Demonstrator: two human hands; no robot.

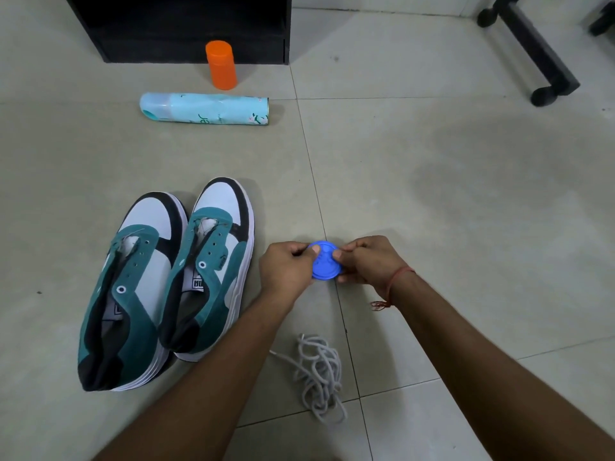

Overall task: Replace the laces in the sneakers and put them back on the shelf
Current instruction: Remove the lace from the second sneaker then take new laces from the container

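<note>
Two teal, white and black sneakers stand side by side on the floor, the left sneaker (123,294) and the right sneaker (213,267), both with bare eyelets. A loose heap of white laces (317,371) lies on the tiles near my forearms. A small round blue container (326,261) is held between both hands just right of the sneakers. My left hand (288,269) pinches its left edge, and my right hand (367,261), with a red thread at the wrist, grips its right edge.
A black shelf unit (186,28) stands at the back. In front of it are an upright orange bottle (221,64) and a light blue spray can (204,108) lying on its side. Black furniture legs with castors (532,54) occupy the back right.
</note>
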